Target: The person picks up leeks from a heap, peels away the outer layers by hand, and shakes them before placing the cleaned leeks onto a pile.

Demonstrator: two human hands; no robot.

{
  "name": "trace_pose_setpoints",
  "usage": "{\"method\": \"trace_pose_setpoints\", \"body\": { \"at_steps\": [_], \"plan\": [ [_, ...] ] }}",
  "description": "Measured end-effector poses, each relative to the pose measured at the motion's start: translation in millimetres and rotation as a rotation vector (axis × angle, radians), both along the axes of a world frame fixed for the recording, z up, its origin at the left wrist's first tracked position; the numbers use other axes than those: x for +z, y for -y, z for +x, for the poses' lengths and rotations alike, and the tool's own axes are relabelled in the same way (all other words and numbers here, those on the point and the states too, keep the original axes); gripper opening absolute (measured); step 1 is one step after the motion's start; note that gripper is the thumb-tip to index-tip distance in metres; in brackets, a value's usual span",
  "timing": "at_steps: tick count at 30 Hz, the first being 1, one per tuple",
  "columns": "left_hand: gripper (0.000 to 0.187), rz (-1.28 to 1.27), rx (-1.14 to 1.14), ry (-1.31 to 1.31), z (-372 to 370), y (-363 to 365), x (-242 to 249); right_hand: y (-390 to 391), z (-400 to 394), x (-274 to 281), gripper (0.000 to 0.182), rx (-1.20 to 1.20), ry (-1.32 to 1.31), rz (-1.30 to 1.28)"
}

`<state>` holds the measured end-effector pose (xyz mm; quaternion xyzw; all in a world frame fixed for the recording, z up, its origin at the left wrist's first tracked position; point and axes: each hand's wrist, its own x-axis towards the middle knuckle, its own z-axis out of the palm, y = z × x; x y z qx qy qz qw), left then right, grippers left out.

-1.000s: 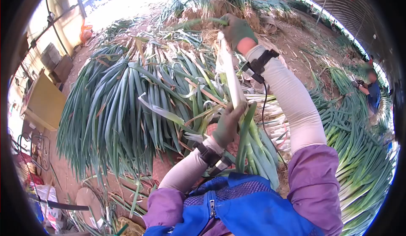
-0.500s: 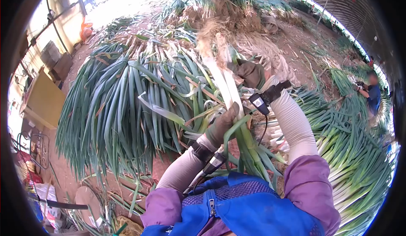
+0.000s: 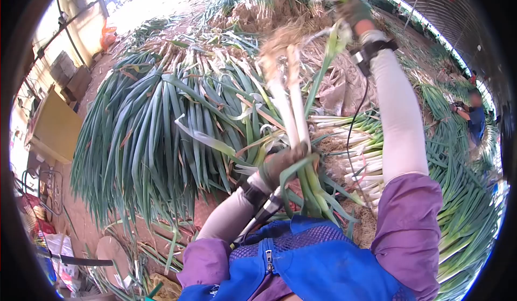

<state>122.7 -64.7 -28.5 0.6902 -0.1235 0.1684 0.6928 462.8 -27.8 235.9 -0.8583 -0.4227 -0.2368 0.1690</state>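
My left hand (image 3: pixel 284 167), in a dark glove, is closed around the stalks of a couple of large green onions (image 3: pixel 290 107). Their white shanks and shaggy roots point up and away from me, while the green leaves hang toward my blue vest. Far forward on the right, my right hand (image 3: pixel 354 14) is raised and smeared by motion. A peeled green onion leaf (image 3: pixel 334 42) trails down from it, pale at the top and green below. The fingers look closed on that leaf, apart from the stalks in my left hand.
A large heap of green onions (image 3: pixel 156 123) lies at left. Cleaned ones with white shanks (image 3: pixel 371 161) lie at right. More with roots (image 3: pixel 280 12) are piled ahead. A yellow board (image 3: pixel 56 126) stands far left, and another person (image 3: pixel 475 119) is at far right.
My right hand has swung forward and up, away from the stalks, with a peeled leaf trailing. My left hand keeps its hold, and the onions have shifted slightly to the right.
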Motion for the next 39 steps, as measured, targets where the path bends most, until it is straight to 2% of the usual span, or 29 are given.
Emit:
{"method": "trace_pose_setpoints", "body": {
  "at_steps": [2,3,4,5,6,7,8,9,10,11,13,14,17,18,21,22,23,24,26,28,29,31,33,36,38,39],
  "plan": [
    [0.025,-0.489,-0.139,-0.011,4,5,-26,14,40,28,0.026,-0.066,-0.008,0.037],
    [0.03,-1.003,-0.3,-0.054,3,13,-34,20,50,35,0.023,-0.006,-0.021,0.024],
    [0.034,-0.938,-0.184,-0.16,1,11,-27,33,17,31,0.023,0.174,-0.233,0.089],
    [0.039,-0.863,-0.075,-0.261,2,7,-13,43,-23,25,0.023,0.292,-0.307,0.026],
    [0.039,-0.837,-0.092,-0.222,4,7,-7,53,-63,19,0.024,0.406,-0.394,-0.037],
    [0.037,-0.854,-0.073,-0.216,9,9,-9,55,-104,9,0.025,0.462,-0.347,-0.23],
    [0.034,-0.871,-0.052,-0.213,16,12,-14,44,-120,-24,0.027,0.369,0.01,-0.444],
    [0.032,-0.886,-0.029,-0.213,20,14,-17,47,-130,-49,0.028,0.594,-0.199,-0.408],
    [0.021,-0.817,-0.011,-0.164,18,15,-6,50,-140,-74,0.029,0.802,-0.437,-0.392],
    [0.022,-0.76,0.002,-0.157,19,15,-7,51,-157,-90,0.034,0.755,-0.851,-0.371],
    [0.025,-0.648,0.028,-0.137,23,19,-10,35,-171,-118,0.047,0.507,-0.743,-0.358],
    [0.027,-0.658,0.107,-0.143,28,23,-10,30,-170,-125,0.059,0.54,-0.628,-0.293],
    [0.027,-0.601,0.302,-0.218,31,27,-4,23,-182,-123,0.057,0.509,-0.431,-0.282],
    [0.026,-0.59,0.306,-0.221,32,27,-5,36,-193,-110,0.055,0.544,-0.387,-0.243],
    [0.027,-0.606,0.291,-0.125,35,28,-15,34,-174,-120,0.053,0.499,-0.199,-0.19],
    [0.027,-0.607,0.271,-0.162,34,30,-16,31,-170,-111,0.05,0.503,-0.264,-0.143],
    [0.028,-0.604,0.249,-0.198,33,31,-17,18,-153,-115,0.044,0.408,-0.315,-0.091],
    [0.029,-0.599,0.226,-0.233,32,31,-17,11,-135,-116,0.041,0.474,-0.069,-0.009],
    [0.031,-0.569,0.15,-0.215,33,30,-21,4,-108,-105,0.037,0.383,0.079,0.121],
    [0.033,-0.571,0.098,-0.195,26,30,-19,-3,-67,-84,0.033,0.242,-0.471,0.38],
    [0.034,-0.582,0.085,-0.185,16,31,-13,-2,-38,-75,0.031,0.246,-0.927,0.586],
    [0.037,-0.673,0.039,-0.19,7,24,-13,8,4,-84,0.032,0.321,-1.011,0.468],
    [0.039,-0.842,-0.049,-0.223,10,17,-30,32,-7,-91,0.031,0.526,-1.014,0.307],
    [0.044,-0.613,0.068,-0.279,19,12,-63,55,-44,-128,0.037,1.019,-0.746,0.028],
    [0.029,-0.121,0.106,-0.146,33,9,-99,56,-61,-169,0.045,1.169,-0.637,0.004],
    [0.024,0.099,0.152,-0.062,40,7,-116,55,-61,-185,0.043,1.194,-0.632,0.053]
  ]
}}
